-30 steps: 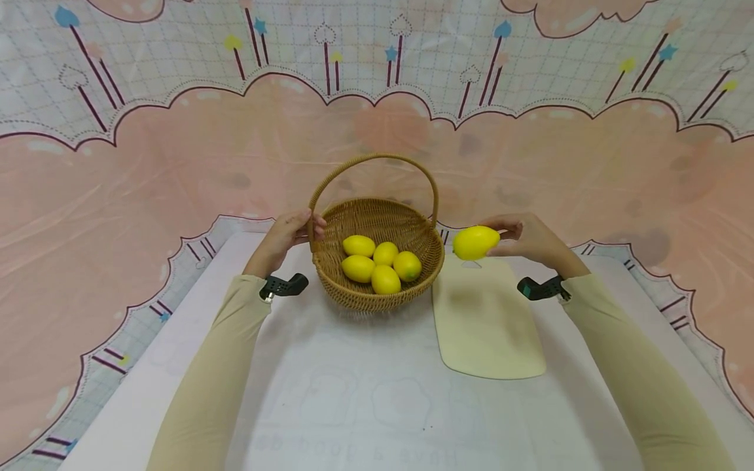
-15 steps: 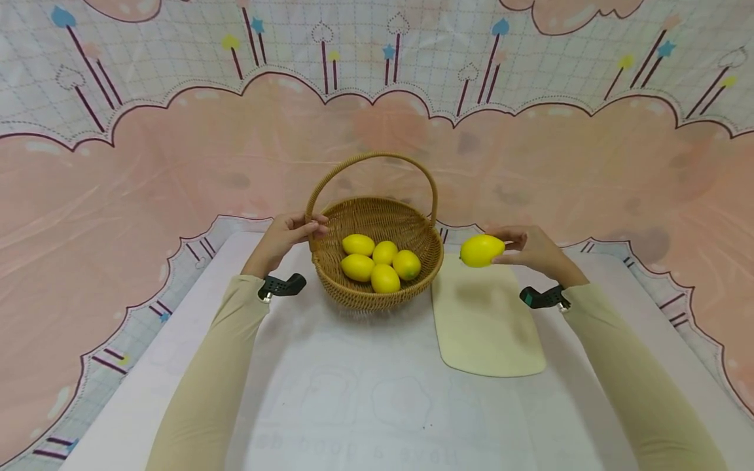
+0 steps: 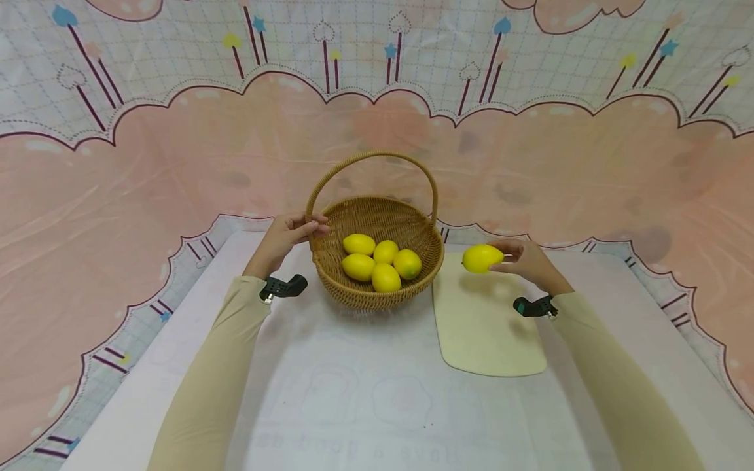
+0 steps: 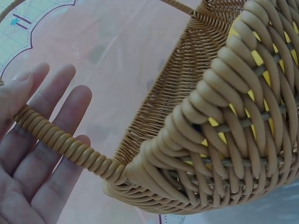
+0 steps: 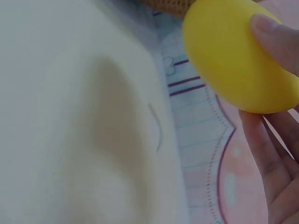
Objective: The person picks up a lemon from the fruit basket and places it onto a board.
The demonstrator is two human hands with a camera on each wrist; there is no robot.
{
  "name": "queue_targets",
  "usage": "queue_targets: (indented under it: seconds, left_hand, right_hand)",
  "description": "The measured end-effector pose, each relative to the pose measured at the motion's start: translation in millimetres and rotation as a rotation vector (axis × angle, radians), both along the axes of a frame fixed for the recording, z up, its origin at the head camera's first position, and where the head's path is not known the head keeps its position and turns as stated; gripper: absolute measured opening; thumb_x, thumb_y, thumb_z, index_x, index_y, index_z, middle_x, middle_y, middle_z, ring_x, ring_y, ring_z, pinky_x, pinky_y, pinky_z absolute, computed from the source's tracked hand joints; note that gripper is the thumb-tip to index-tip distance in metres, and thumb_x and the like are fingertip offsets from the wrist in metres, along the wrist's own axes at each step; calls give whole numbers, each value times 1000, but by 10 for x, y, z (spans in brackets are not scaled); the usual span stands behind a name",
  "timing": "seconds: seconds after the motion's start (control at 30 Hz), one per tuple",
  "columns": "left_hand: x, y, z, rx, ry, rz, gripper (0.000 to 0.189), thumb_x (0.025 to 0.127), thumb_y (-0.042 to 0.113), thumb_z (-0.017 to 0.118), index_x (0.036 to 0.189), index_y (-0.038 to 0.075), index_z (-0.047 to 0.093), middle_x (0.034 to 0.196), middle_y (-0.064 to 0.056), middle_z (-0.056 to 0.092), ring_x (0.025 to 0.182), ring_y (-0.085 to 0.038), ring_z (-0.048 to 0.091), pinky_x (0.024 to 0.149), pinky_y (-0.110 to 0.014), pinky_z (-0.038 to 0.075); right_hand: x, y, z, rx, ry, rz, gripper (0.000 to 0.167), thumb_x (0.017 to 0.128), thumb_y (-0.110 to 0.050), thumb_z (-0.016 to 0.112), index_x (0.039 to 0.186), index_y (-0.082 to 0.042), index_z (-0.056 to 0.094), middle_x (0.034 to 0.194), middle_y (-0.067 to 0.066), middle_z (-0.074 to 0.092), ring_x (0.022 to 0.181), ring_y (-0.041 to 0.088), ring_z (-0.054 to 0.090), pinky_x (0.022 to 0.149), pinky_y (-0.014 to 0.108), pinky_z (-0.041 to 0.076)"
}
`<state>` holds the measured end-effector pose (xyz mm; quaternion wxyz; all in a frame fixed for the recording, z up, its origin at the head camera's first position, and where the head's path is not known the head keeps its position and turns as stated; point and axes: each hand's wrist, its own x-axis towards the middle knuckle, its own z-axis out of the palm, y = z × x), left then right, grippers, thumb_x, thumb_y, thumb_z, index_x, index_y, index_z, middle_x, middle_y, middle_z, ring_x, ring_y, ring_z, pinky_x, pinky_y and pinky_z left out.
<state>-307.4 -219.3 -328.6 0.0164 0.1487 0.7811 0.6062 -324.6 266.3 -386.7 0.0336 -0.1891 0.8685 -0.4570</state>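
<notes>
A brown wicker basket (image 3: 377, 300) with a tall arched handle (image 4: 70, 144) stands in the middle, with several yellow lemons (image 3: 386, 278) inside. My left hand (image 3: 285, 239) holds the handle low on its left side. In the left wrist view the thumb lies on one side of the handle and the fingers (image 4: 70, 112) on the other, fairly straight. To the basket's right, my right hand (image 3: 527, 260) pinches one lemon (image 3: 482, 258) between thumb and fingers. This lemon hangs above the top part of a cream cutting board (image 3: 493, 333), casting a shadow on it.
The white table (image 3: 347, 392) has its far edge just behind the basket and board. Behind it hangs a pink and white printed cloth (image 3: 235, 157), which also shows along both sides.
My right hand has moved a little right and lower with the lemon, farther from the basket. The left fingers have shifted slightly on the handle; the basket stays in place.
</notes>
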Motion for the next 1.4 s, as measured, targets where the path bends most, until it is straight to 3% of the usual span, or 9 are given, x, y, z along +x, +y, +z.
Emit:
queue_targets:
  seconds: [0.23,0.53,0.67,0.73,0.87,0.93,1.07,1.23,1.4]
  left_hand:
    - [-7,13,-40,39,10,17,39,97,20,51,121,-12,53,87,18,69,91,1,65,92,-22,51]
    - [-13,1,-69,73,14,38,39,97,18,52,121,-12,53,87,15,71,90,1,66,91,-20,50]
    - [-28,-8,-83,83,35,41,37,97,19,52,118,-10,55,87,13,71,90,0,66,89,-18,51]
    - [-36,-9,-88,86,43,41,37,97,20,53,117,-10,56,86,14,71,89,1,66,88,-16,50]
    - [-51,-5,-98,88,49,50,39,97,22,52,118,-10,55,85,15,71,89,1,66,87,-16,50]
    - [-53,-2,-99,86,49,59,40,97,22,52,119,-11,54,85,16,70,88,2,66,87,-16,50]
    - [-39,2,-93,77,43,70,40,97,22,51,121,-10,53,85,18,69,88,3,66,94,-24,49]
    - [-31,3,-90,73,37,72,41,97,23,51,121,-10,53,85,18,69,88,2,65,100,-36,46]
    - [-27,5,-86,70,43,79,41,97,23,52,121,-10,53,86,18,69,88,1,66,99,-34,47]
  right_hand:
    - [-55,99,-224,-29,-30,-84,60,82,-31,73,133,-6,52,130,17,56,94,-4,60,82,12,51]
    - [-57,261,-353,22,-50,-167,62,84,-32,71,133,-2,49,131,22,53,89,-12,53,80,3,46]
    - [-44,323,-376,43,-94,-186,64,84,-35,70,135,-3,48,134,21,52,96,-3,55,82,3,45]
    - [-35,346,-386,59,-108,-195,65,84,-36,69,136,-4,47,136,21,51,105,9,57,87,9,47]
    - [-21,376,-409,69,-139,-202,66,85,-35,68,138,-4,44,138,21,49,121,31,51,104,35,44]
    - [-17,388,-419,60,-158,-203,67,86,-35,68,139,-3,43,139,21,47,124,36,48,108,45,38]
    - [-9,412,-448,41,-189,-199,69,86,-34,68,140,-2,40,141,23,44,126,39,44,111,51,32]
    - [1,438,-463,42,-200,-180,69,87,-34,67,141,-2,39,141,22,44,125,31,45,111,46,33]
    - [16,435,-433,38,-198,-147,67,88,-31,66,141,-2,38,141,22,43,118,16,49,103,23,43]
